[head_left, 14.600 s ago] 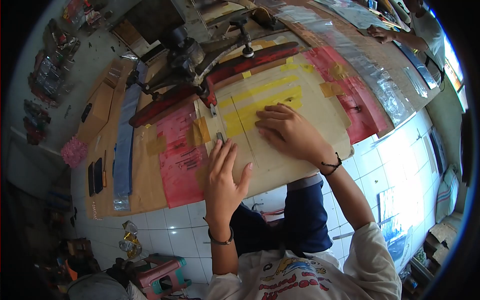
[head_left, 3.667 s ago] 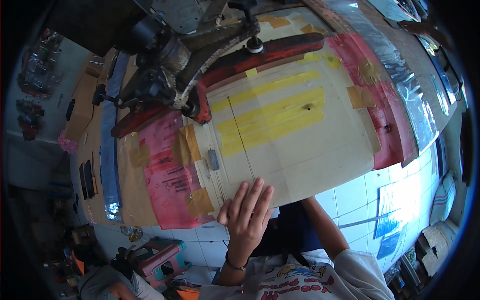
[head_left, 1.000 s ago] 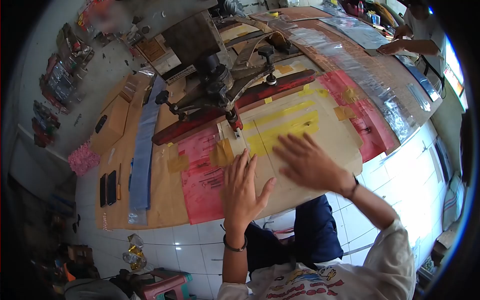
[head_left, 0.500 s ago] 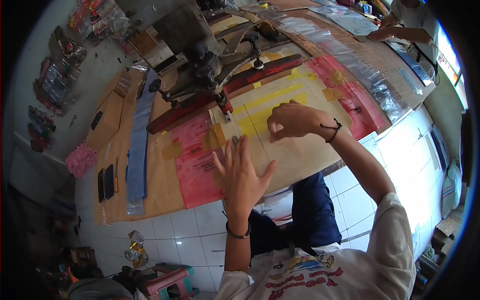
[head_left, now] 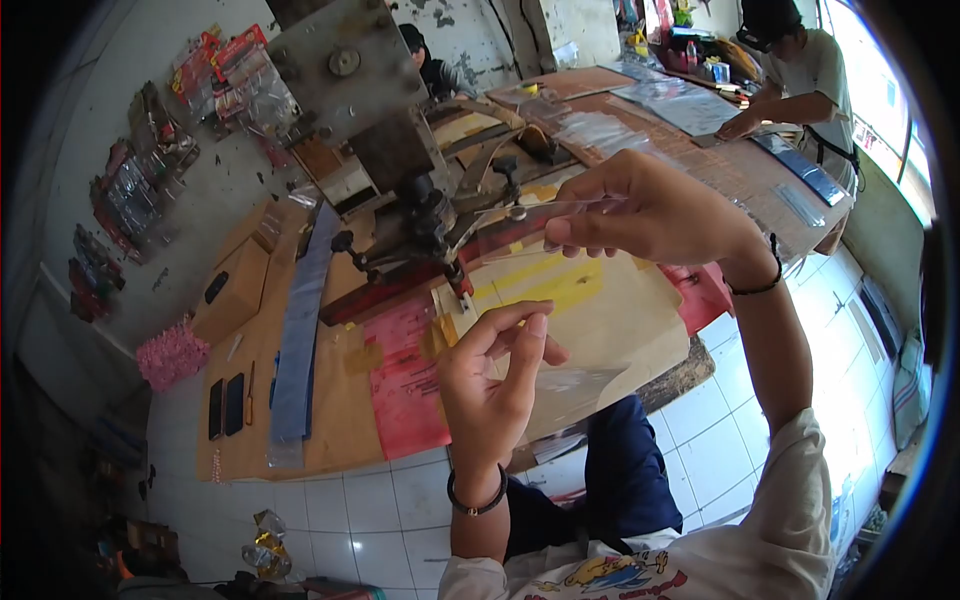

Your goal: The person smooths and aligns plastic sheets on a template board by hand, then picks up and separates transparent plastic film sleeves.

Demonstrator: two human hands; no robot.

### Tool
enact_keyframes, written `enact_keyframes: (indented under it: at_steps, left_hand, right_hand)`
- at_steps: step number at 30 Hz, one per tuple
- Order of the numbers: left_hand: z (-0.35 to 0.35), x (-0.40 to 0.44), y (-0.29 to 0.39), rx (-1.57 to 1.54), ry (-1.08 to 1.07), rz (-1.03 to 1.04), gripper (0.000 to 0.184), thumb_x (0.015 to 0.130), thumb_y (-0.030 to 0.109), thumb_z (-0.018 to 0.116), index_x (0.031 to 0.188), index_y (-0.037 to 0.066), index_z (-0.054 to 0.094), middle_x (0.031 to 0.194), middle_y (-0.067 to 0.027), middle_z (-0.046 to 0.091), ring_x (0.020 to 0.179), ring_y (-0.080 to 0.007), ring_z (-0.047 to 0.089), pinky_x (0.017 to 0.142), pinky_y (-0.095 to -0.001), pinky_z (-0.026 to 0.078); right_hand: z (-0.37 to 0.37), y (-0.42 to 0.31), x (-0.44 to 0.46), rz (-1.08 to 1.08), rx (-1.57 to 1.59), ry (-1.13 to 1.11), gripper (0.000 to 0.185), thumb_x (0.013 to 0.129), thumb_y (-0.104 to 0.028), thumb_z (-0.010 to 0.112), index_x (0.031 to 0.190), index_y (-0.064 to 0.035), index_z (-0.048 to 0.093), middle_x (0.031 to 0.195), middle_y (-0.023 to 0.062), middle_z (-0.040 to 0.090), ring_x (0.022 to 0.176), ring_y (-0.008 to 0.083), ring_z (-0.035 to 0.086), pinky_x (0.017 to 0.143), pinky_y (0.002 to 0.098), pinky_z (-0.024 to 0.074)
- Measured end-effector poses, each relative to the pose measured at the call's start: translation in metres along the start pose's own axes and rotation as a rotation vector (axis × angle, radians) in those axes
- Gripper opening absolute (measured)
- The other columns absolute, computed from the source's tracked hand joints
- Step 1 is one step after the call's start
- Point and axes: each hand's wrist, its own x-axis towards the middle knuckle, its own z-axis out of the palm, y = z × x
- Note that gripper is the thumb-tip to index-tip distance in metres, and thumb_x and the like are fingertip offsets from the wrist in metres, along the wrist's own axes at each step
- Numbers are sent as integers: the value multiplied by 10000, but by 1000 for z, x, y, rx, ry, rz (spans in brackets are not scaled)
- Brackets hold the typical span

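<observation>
A clear plastic sheet (head_left: 575,385) hangs above the beige board (head_left: 640,320), which carries yellow tape strips (head_left: 560,285). My right hand (head_left: 655,215) pinches the sheet's upper part, raised over the board's far side. Lower and to the left, my left hand (head_left: 500,375) has thumb and fingertips together at the sheet's near part. Just beyond the hands stands the machine's black and red clamp head (head_left: 440,240). Red film (head_left: 405,385) lies left of the board, with brown tape near its edge.
Two dark phones (head_left: 234,402), an orange-handled tool (head_left: 249,392) and a long bluish plastic strip (head_left: 300,340) lie at the left. A cardboard box (head_left: 232,285) stands behind them. One person (head_left: 800,90) works at the far right table; another (head_left: 435,68) is partly visible behind the machine.
My right hand has risen from the board with the clear sheet. My left hand has gone from lying flat to a pinch. The view has tilted up, showing more of the room.
</observation>
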Motion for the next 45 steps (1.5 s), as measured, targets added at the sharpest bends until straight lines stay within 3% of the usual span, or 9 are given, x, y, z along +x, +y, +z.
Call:
enact_keyframes:
  at_steps: [5, 8, 11, 20, 23, 26, 28, 38, 45]
  left_hand:
    - [7, 12, 11, -122, -14, 90, 213, 1066, 105, 630, 1175, -62, 705, 867, -116, 770, 807, -148, 745, 748, -269, 564]
    - [16, 20, 19, -202, 44, 120, 222, 1065, 104, 626, 1177, -74, 699, 889, -136, 771, 823, -182, 758, 737, -302, 598]
    - [22, 22, 24, -218, 89, 134, 223, 1064, 99, 621, 1177, -79, 694, 907, -151, 771, 825, -205, 762, 735, -333, 626]
    - [30, 19, 22, -185, 78, 128, 219, 1055, 99, 636, 1164, -82, 694, 923, -150, 768, 813, -215, 764, 716, -341, 637]
    - [37, 22, 21, -198, 92, 117, 211, 1049, 102, 649, 1143, -81, 696, 912, -151, 767, 804, -213, 761, 706, -343, 638]
    - [46, 22, 18, -198, 112, 104, 205, 1044, 104, 655, 1129, -79, 696, 904, -152, 763, 794, -207, 756, 703, -343, 639]
    - [54, 24, 14, -192, 127, 146, 204, 1043, 105, 656, 1125, -78, 695, 895, -152, 761, 787, -202, 753, 702, -342, 637]
    - [65, 24, -5, -207, -11, -33, 328, 1099, 190, 537, 1152, -91, 697, 881, -165, 767, 805, -221, 766, 768, -351, 641]
    - [83, 37, -7, -152, -71, -35, 281, 1086, 141, 576, 1198, -87, 696, 919, -188, 774, 786, -226, 772, 764, -340, 640]
  right_hand:
    - [-5, -11, -10, -223, -112, 61, 389, 1035, -396, 689, 1122, -32, 797, 910, 87, 797, 867, 147, 753, 753, 313, 593]
    - [-1, -18, -19, -224, -58, 87, 372, 1044, -370, 685, 1092, -19, 799, 866, 76, 786, 838, 134, 743, 750, 304, 589]
    - [-4, -28, -34, -61, 99, 115, 346, 1041, -343, 699, 1084, -14, 797, 848, 61, 774, 806, 121, 730, 744, 292, 587]
    - [4, 0, -61, -80, 235, 225, 317, 1044, -297, 714, 1076, 13, 770, 842, 33, 770, 761, 76, 697, 695, 249, 558]
    - [3, 4, -65, -45, 256, 242, 375, 1039, -346, 710, 1097, 18, 782, 852, 58, 767, 806, 103, 709, 750, 277, 574]
    - [22, 19, -70, -52, 414, 337, 319, 1045, -301, 712, 1054, 12, 772, 873, 34, 770, 757, 74, 680, 685, 251, 552]
    - [35, 24, -79, -29, 432, 403, 330, 1042, -298, 713, 1115, 19, 768, 902, 50, 767, 796, 86, 682, 695, 261, 558]
    - [57, 58, -91, 73, 516, 593, 293, 1053, -251, 691, 1132, 24, 759, 930, 25, 753, 758, 57, 644, 667, 244, 538]
    - [58, 71, -97, 134, 666, 643, 303, 1050, -271, 702, 1151, 11, 744, 936, 39, 754, 793, 63, 657, 717, 254, 551]
